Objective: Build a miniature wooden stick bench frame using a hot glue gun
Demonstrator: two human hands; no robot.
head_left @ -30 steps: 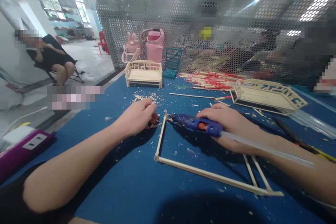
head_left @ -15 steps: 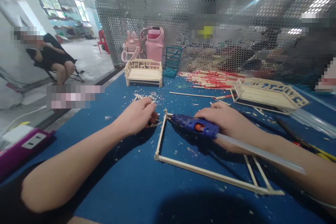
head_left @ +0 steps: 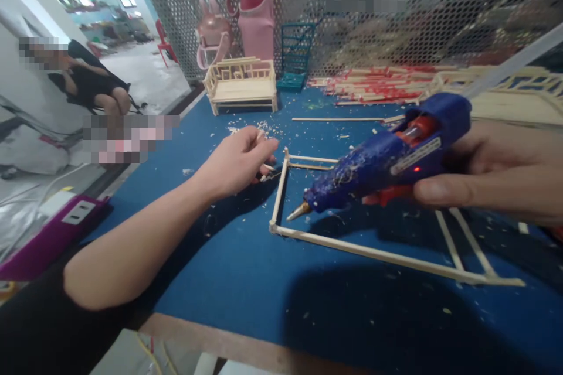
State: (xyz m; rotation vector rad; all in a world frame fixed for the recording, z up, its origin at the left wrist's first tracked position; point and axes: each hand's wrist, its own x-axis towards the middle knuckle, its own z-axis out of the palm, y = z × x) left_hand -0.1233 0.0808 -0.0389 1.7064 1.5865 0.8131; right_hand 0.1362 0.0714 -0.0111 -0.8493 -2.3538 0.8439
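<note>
My right hand (head_left: 505,170) grips a blue hot glue gun (head_left: 373,158) with a clear glue stick (head_left: 514,61) in its back. The gun's metal nozzle (head_left: 299,211) points down and left, just inside the near left corner of a wooden stick frame (head_left: 369,252) lying on the table. My left hand (head_left: 241,161) rests beside the frame's far left corner, fingers curled together. Pale bits show at its fingertips, seemingly a short piece of wooden stick (head_left: 268,168), partly hidden by the fingers. The gun and right hand cover part of the frame.
A small wooden bench (head_left: 241,91) stands at the back, before pink bottles. Red-tipped sticks (head_left: 373,85) lie piled near a second wooden model (head_left: 497,102). Wood crumbs dot the blue table (head_left: 211,287). A purple power strip (head_left: 57,234) is at left; a person sits beyond.
My right hand has lifted the glue gun off the far left corner, tilting its back end up and bringing its nozzle toward the near left corner. The camera view has tipped downward.
</note>
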